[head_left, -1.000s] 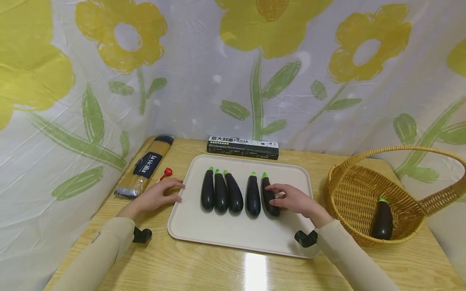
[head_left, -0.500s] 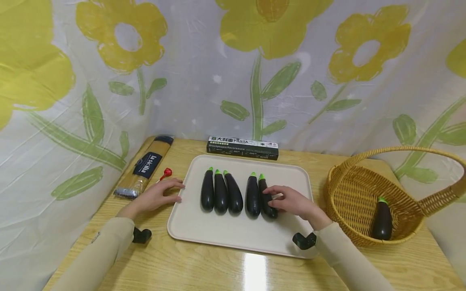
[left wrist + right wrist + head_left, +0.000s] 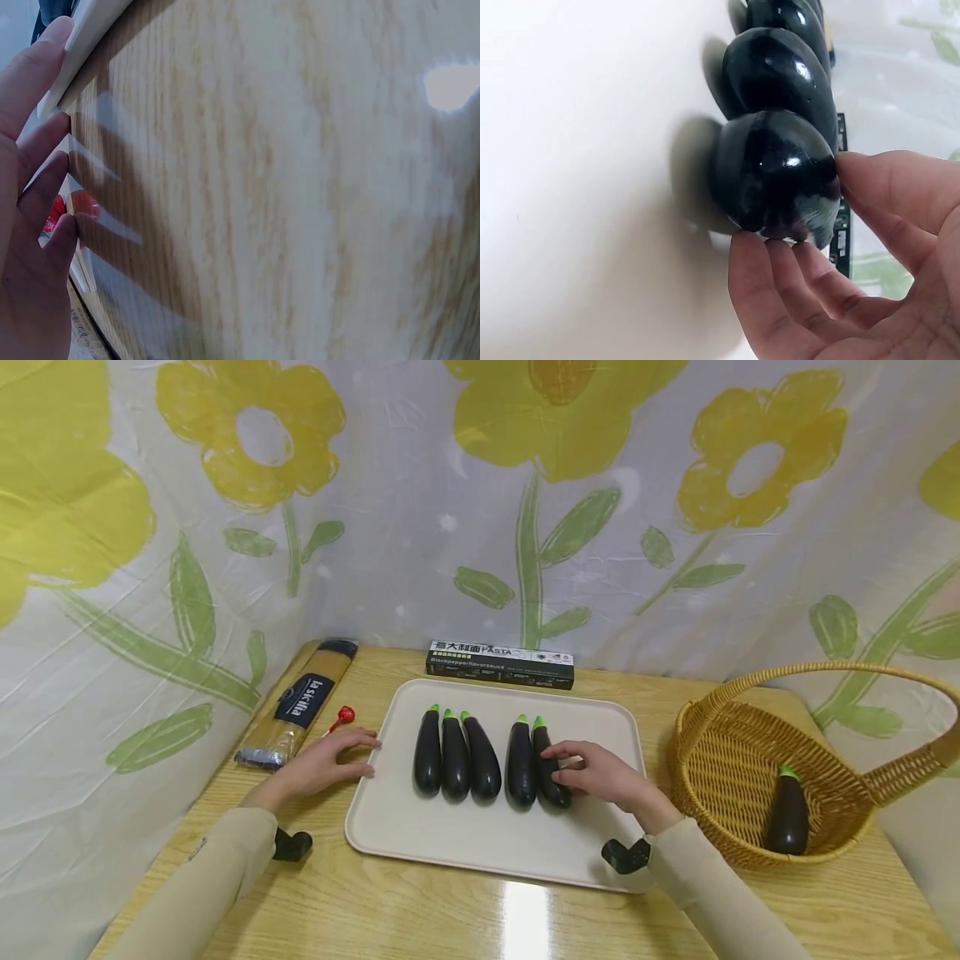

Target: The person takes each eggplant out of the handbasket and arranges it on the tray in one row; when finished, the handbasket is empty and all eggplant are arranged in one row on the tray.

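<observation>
My right hand (image 3: 600, 772) holds the rightmost eggplant (image 3: 553, 793) on the white tray (image 3: 480, 843), its thumb and fingertips on two sides of it. In the right wrist view, that dark glossy eggplant (image 3: 769, 176) lies between the thumb and the other fingers. Just left of it, close or touching, is a second eggplant (image 3: 521, 768). Three more eggplants (image 3: 456, 760) form a group at the tray's middle left. My left hand (image 3: 318, 764) lies at the tray's left rim with its fingers extended. In the left wrist view, its thumb touches the pale tray rim (image 3: 86, 49).
To the right stands a wicker basket (image 3: 720, 752) with a tall handle and one eggplant (image 3: 789, 814) inside. A pasta box (image 3: 500, 666) lies behind the tray. A spaghetti packet (image 3: 300, 702) and a red lollipop (image 3: 345, 715) lie at the left.
My right hand and the rightmost eggplant have shifted slightly left, narrowing the gap to the neighbouring eggplant. The left hand has stayed in place.
</observation>
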`<state>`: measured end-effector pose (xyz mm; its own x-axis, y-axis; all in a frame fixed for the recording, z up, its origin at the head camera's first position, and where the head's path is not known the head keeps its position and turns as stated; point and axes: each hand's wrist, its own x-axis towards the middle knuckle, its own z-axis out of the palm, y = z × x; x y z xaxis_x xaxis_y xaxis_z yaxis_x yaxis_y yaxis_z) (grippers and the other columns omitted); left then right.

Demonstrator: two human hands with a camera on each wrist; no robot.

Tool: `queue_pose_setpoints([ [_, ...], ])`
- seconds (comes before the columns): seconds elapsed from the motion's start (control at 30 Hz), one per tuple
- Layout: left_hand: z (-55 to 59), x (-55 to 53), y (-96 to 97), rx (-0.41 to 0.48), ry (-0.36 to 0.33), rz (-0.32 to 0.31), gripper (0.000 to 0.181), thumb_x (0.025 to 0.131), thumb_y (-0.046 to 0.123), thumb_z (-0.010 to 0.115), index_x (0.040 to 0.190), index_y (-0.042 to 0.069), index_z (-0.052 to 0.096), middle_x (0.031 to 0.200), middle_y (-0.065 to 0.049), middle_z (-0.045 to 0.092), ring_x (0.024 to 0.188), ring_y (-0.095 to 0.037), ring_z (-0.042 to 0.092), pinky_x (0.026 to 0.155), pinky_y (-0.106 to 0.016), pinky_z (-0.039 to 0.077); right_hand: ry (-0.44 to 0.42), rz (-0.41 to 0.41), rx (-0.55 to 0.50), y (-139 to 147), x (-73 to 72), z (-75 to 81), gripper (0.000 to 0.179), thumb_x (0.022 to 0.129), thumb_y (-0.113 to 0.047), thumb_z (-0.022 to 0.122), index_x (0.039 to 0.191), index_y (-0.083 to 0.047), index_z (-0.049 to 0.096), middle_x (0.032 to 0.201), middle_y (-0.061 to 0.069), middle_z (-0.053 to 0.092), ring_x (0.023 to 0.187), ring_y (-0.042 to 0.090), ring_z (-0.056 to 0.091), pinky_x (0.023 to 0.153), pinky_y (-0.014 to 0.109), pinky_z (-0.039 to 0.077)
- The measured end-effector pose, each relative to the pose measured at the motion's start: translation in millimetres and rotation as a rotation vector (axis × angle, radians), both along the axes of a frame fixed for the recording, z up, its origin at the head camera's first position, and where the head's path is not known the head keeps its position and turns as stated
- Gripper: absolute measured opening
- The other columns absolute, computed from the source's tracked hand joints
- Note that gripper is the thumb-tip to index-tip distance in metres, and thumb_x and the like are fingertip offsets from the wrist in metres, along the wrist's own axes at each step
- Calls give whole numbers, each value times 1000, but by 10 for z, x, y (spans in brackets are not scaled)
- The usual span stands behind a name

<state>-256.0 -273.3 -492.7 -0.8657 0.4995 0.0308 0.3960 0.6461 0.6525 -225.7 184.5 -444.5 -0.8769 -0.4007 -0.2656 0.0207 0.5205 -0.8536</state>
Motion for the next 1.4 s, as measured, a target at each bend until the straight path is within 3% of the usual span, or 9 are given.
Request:
queue_pose_setpoints([
  [0.47,-2,10,0,29,32,-5,42,87,28,75,123,8,65,141,-20,51,133,-42,41,110,-59,29,47,11,-17,52,35,11,30,94,-8,63,123,-4,63,137,23,49,112,28,61,80,39,58],
  [1.07,0,0,-1,28,12,7,43,86,28,76,123,9,65,142,-19,50,135,-40,40,111,-58,28,27,-3,-69,13,68,-58,34,93,-6,64,126,-1,59,122,22,59,88,20,64,75,40,57],
  [1.27,-17,-7,-5,20,17,-4,44,87,30,75,125,10,64,142,-18,50,135,-39,40,111,-57,29,64,-12,-76,60,140,63,35,94,-7,62,128,-2,60,128,20,53,93,22,63,78,44,56],
  [1.4,-12,-4,0,14,22,-10,44,87,30,75,125,10,64,142,-18,49,135,-39,40,111,-57,29,108,6,-78,152,278,264,35,95,-11,62,129,-3,60,138,20,46,111,32,59,83,44,57],
])
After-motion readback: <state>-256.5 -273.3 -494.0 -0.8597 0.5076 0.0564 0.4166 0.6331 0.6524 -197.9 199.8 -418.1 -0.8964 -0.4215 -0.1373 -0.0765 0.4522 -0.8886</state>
